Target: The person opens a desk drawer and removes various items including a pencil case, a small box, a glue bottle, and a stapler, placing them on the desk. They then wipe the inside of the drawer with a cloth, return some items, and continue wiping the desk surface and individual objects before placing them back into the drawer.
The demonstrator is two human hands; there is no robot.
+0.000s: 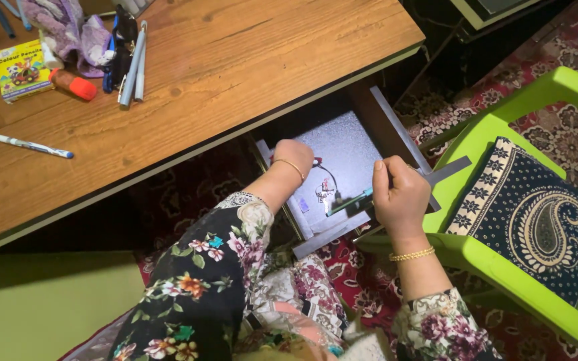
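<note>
Wrist bent, left hand [294, 152] reaches closed into drawer [349, 144]; right hand [401, 197] grips green pencil [350, 202].

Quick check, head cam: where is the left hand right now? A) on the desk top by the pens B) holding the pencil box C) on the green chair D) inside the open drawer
D: the left hand reaches into the open drawer under the desk, while the right hand holds a green pen at its front edge.

A wooden desk [235, 60] stands on red patterned carpet [570, 47] beside a green plastic chair [503, 120]
</note>
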